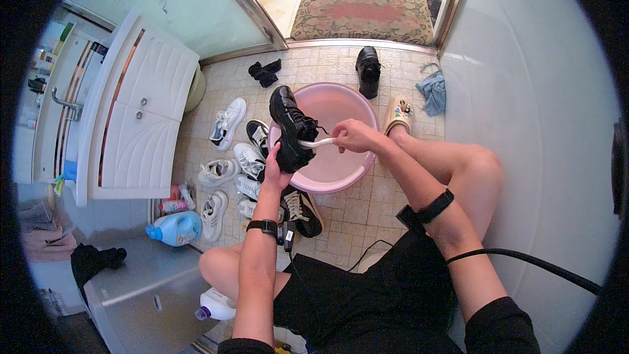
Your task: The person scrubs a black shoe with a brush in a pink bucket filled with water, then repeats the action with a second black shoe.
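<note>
A black sneaker point(288, 120) is held up by the heel over the left side of a pink basin point(369, 169). My left hand point(276, 169) is closed round its heel end, with the toe pointing away from me. Between the fingers of my right hand point(354, 136) is the white handle of a brush point(320, 143). The brush reaches to the shoe's opening, where its head is hidden. Cloudy water point(334, 115) appears to fill the basin below. Beyond the basin, to the right, stands another black shoe point(368, 72).
White sneakers point(227, 123) and dark ones point(303, 213) crowd the tiles left of the basin. A blue detergent bottle point(178, 228) stands by the washer point(151, 308). Black cloth point(265, 73) and a grey-blue cloth point(432, 92) lie on the floor. A white cabinet point(141, 118) is at left.
</note>
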### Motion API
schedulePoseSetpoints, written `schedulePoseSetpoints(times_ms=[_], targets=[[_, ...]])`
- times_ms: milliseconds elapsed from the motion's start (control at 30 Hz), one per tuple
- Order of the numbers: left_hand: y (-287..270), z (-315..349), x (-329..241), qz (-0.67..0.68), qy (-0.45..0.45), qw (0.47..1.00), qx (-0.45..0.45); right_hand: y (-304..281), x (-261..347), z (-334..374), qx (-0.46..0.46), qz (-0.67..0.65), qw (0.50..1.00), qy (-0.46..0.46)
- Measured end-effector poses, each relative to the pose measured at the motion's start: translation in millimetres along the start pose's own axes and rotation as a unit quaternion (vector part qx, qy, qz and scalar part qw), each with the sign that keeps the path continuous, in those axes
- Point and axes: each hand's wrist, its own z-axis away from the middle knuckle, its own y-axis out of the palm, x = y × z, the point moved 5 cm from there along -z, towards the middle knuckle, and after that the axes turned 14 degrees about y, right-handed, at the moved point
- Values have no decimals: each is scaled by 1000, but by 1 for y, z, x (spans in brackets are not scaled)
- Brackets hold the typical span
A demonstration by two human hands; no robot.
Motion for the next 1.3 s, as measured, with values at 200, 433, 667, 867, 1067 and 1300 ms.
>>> schedulePoseSetpoints(times_ms=[200,433,667,867,1067,1300], targets=[[5,1,6,21,-10,1000,7,23,-6,-14,-97,-207,973,26],[18,-10,17,-24,5,999,43,34,-22,-32,-236,-149,960,-7],[19,-8,9,14,11,999,52,37,-21,-10,84,-315,932,156],[29,-9,7,-24,41,997,68,25,-22,-17,-107,-5,992,65],[35,-3,16,-47,14,997,57,33,-20,-31,-71,-178,981,31],[38,-1,12,-94,24,994,52,44,3,-20,-9,-384,922,-55]])
